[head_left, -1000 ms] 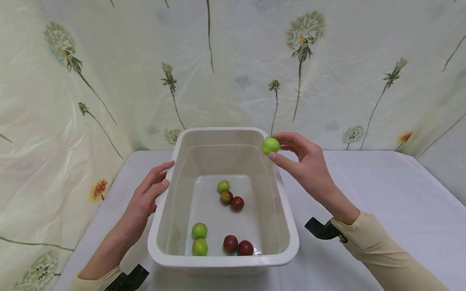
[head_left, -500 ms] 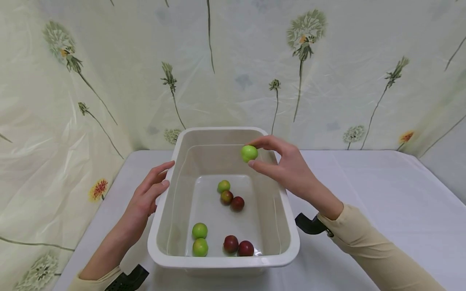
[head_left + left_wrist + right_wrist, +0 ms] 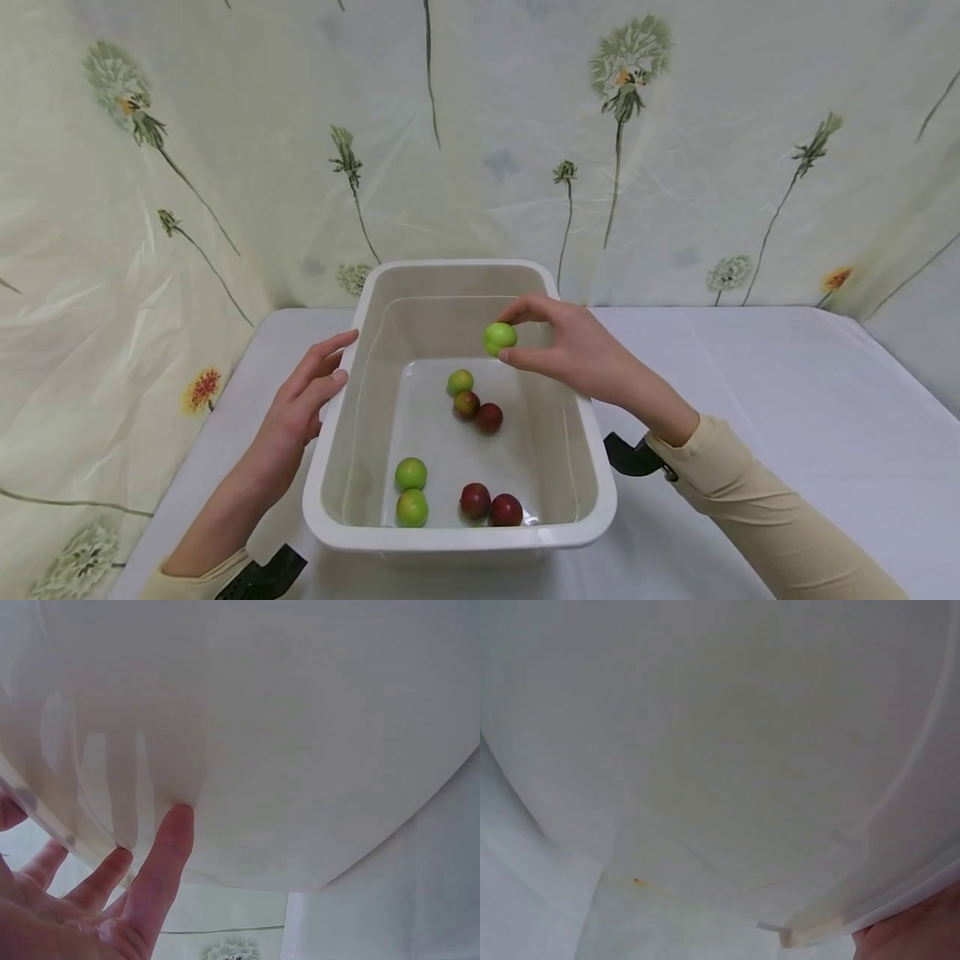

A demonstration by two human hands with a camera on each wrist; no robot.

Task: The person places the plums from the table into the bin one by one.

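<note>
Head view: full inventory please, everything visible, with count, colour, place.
tub: 1, cream white, centre of the table
green fruits in tub: 3, one at the middle, two at the near left
red fruits in tub: 4, two at the middle, two at the near edge
held green fruit: 1, above the tub's far right part
table cover: 1, white, under the tub
backdrop: 1, pale, printed with dandelions, behind the table
left hand: fingers straight, against the tub's left wall
right hand: pinch grip on the held green fruit
</note>
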